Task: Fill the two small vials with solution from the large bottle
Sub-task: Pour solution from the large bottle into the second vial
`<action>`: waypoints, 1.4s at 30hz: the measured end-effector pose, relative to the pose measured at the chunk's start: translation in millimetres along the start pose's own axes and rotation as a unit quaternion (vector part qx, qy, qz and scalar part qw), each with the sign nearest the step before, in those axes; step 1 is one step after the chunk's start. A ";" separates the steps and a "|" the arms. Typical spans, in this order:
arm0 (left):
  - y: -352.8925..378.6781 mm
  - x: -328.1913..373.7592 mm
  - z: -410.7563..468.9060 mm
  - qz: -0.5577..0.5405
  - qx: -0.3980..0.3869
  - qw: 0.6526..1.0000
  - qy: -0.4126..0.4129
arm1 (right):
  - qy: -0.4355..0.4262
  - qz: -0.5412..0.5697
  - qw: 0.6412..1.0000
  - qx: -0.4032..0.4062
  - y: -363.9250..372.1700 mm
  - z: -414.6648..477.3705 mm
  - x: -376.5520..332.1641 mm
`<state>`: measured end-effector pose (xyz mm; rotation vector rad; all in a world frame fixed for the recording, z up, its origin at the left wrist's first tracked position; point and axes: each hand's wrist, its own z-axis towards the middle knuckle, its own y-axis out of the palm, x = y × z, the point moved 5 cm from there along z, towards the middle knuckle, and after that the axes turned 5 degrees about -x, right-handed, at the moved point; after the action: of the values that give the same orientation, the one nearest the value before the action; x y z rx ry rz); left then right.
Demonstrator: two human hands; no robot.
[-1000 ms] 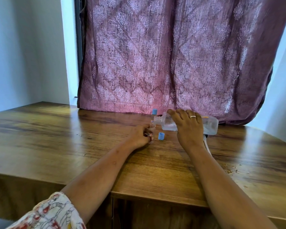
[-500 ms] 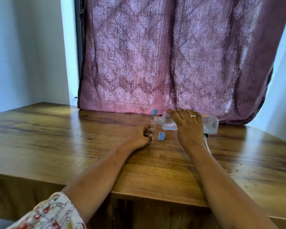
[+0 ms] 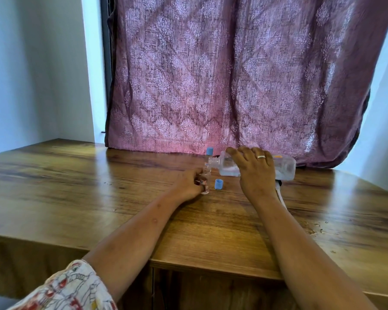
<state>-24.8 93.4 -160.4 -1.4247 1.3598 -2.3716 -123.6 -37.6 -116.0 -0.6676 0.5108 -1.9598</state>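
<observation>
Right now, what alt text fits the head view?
A right hand tips a large clear bottle sideways, mouth toward a small uncapped vial held by the left hand on a wooden table. A loose blue cap lies nearby; a blue-capped vial stands behind.

Centre frame, on your table (image 3: 99,186): open vial (image 3: 204,183) in your left hand (image 3: 189,184). Loose cap (image 3: 218,184) just right of it. Large bottle (image 3: 285,167) lies sideways under your right hand (image 3: 255,171), mouth toward the vial. Capped vial (image 3: 208,157) behind. Curtain (image 3: 233,74) at rear.
</observation>
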 end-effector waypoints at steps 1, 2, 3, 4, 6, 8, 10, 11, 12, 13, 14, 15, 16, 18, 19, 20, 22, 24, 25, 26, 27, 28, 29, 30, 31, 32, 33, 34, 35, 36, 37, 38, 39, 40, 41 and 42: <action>-0.1 0.1 0.1 0.000 0.000 1.000 0.000 | 0.000 0.001 1.000 0.002 -0.1 0.0 0.1; -0.2 0.1 0.1 -0.001 0.000 1.000 0.000 | 0.001 0.002 1.000 0.003 -0.3 0.0 -0.1; -0.1 0.5 0.2 -0.001 -0.001 1.000 0.000 | 0.001 0.003 1.000 0.005 -0.5 0.0 0.0; 0.0 0.4 0.3 -0.002 -0.002 1.000 -0.001 | 0.002 0.004 1.000 0.006 -0.6 0.0 0.1; 0.3 0.2 0.0 -0.003 -0.003 1.000 -0.002 | 0.002 0.004 1.000 0.005 -0.7 0.0 0.4; 0.4 -0.3 -0.2 -0.006 -0.002 1.000 -0.001 | 0.001 0.004 1.000 0.008 -0.5 0.0 0.3; 0.1 0.0 -0.6 -0.007 0.000 1.000 -0.003 | 0.001 0.002 1.000 0.011 0.1 -0.1 0.1; 0.0 0.3 -0.5 -0.006 0.002 1.000 -0.001 | 0.001 0.001 1.000 0.012 0.4 -0.1 0.0; 0.1 0.2 -0.3 -0.005 0.001 1.000 -0.001 | 0.001 0.001 1.000 0.012 0.6 -0.2 0.0; -0.1 0.5 -0.3 -0.004 0.002 1.000 0.001 | 0.000 0.002 1.000 0.012 0.7 0.0 0.0; -0.1 0.2 0.0 -0.004 0.001 1.000 0.000 | 0.000 0.003 1.000 0.013 0.5 -0.2 0.2; -0.2 0.0 -0.1 -0.006 0.001 1.000 0.000 | 0.000 0.004 1.000 0.013 0.3 0.0 0.3; -0.1 -0.4 0.3 -0.009 -0.001 1.000 0.000 | -0.001 0.005 1.000 0.013 0.3 0.0 0.3; 0.0 -1.1 0.9 -0.012 0.000 1.000 0.000 | -0.001 0.005 1.000 0.010 0.3 -0.1 0.4; 0.0 -1.2 1.2 -0.012 0.002 1.000 0.001 | -0.001 0.003 1.000 0.009 0.5 -0.2 0.3; 0.0 -1.4 1.3 -0.013 0.004 1.000 0.000 | -0.001 0.002 1.000 0.008 0.7 -0.2 0.3; 0.2 -1.3 1.2 -0.013 0.004 1.000 -0.001 | -0.001 0.004 1.000 0.004 0.6 -0.1 0.3; 0.2 -0.6 0.9 -0.008 0.003 1.000 -0.001 | 0.000 0.007 1.000 0.000 0.4 0.3 0.3; 0.1 -0.2 0.5 -0.007 0.001 1.000 0.000 | 0.001 0.008 1.000 -0.001 0.2 0.4 0.2; -0.1 0.4 0.3 -0.008 0.002 1.000 0.002 | 0.002 0.008 1.000 -0.001 -0.1 0.3 0.2; -0.4 0.8 0.0 -0.008 0.002 1.000 0.002 | 0.001 0.008 1.000 0.000 -0.5 0.3 0.1; -0.6 1.0 0.0 -0.009 0.003 1.000 0.004 | 0.001 0.008 1.000 0.002 -0.7 0.2 0.1; -0.7 0.9 -0.1 -0.011 0.004 1.000 0.003 | 0.000 0.008 1.000 0.003 -0.9 0.2 0.2; -0.5 0.5 0.0 -0.012 0.004 1.000 0.003 | 0.000 0.008 1.000 0.003 -0.9 0.2 0.2; -0.6 0.7 -0.5 -0.013 0.004 1.000 0.002 | 0.000 0.008 1.000 0.003 -1.0 0.3 0.2; -0.3 0.2 -0.4 -0.014 0.004 1.000 0.002 | 0.000 0.008 1.000 0.002 -1.0 0.5 0.1; -0.3 0.2 -0.6 -0.014 0.003 1.000 0.001 | 0.000 0.007 1.000 0.002 -0.9 0.5 0.0; -0.4 0.0 -0.5 -0.015 0.003 1.000 0.002 | 0.000 0.006 1.000 0.001 -0.8 0.6 -0.2; -0.5 0.3 -1.2 -0.014 0.002 1.000 0.001 | 0.000 0.004 1.000 0.000 -0.5 0.5 -0.2; -0.4 0.7 -1.7 -0.014 0.000 1.000 0.002 | 0.000 0.004 1.000 -0.001 -0.3 0.5 0.0; -0.3 0.8 -2.2 -0.015 -0.001 1.000 0.001 | 0.001 0.004 1.000 -0.001 -0.1 0.5 0.2; -0.3 0.6 -2.2 -0.017 -0.001 1.000 0.002 | 0.002 0.003 1.000 -0.001 0.1 0.5 0.4; -0.3 0.7 -2.3 -0.021 -0.001 1.000 0.005 | 0.002 0.002 1.000 0.001 0.0 0.7 0.4; -0.4 1.3 -2.8 -0.025 0.000 1.000 0.009 | 0.003 0.002 1.000 0.002 0.0 0.7 0.4; -0.5 1.8 -3.5 -0.026 0.000 1.000 0.012 | 0.003 0.002 1.000 0.004 0.1 1.0 0.2; -0.6 1.8 -3.6 -0.027 0.000 1.000 0.013 | 0.003 0.003 1.000 0.004 0.2 1.0 0.1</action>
<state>-28.2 95.3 -159.5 -1.4521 1.3439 -2.4322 -122.9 -37.8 -115.4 -0.6550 0.5081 -1.9586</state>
